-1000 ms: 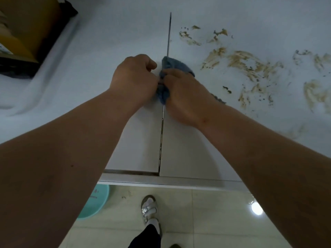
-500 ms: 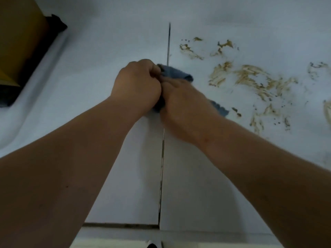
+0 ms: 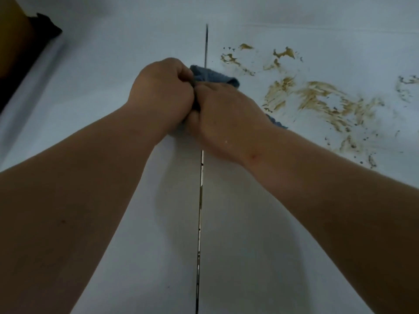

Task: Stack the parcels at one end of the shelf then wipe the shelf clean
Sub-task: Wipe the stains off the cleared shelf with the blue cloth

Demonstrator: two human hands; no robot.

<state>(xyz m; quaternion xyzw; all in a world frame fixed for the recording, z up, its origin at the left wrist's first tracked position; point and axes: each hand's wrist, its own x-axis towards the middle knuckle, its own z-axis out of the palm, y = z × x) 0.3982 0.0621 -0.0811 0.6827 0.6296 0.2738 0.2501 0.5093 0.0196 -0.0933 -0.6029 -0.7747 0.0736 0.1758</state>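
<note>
Blue cloth (image 3: 215, 75) (mostly hidden), seemingly gripped, both hands

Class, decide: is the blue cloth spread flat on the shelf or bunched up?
Bunched up. The blue cloth is gathered between the left hand and right hand; only crumpled edges show.

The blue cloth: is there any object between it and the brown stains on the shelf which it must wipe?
Nothing visible stands in the way. The blue cloth, held by the left hand and the right hand, lies over the seam; only bare white shelf separates it from the brown stains to its right.
</note>
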